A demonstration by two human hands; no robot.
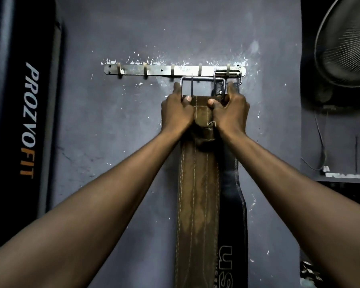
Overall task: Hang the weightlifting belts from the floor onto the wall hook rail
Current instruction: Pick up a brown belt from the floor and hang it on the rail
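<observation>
The brown belt (197, 194) hangs down against the wall, its buckle (202, 80) raised just under the rail (154, 70). The left hand (176, 113) and right hand (231, 111) grip its top end, thumbs on the leather. A black belt (233, 204) hangs beside it from the rightmost hook.

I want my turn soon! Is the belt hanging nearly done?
The black belt already hangs from the hook rail. The left hand and right hand hold the brown belt, buckle just under the rail, not clearly hooked. The floor is unseen, so what's left is unknown.
</observation>
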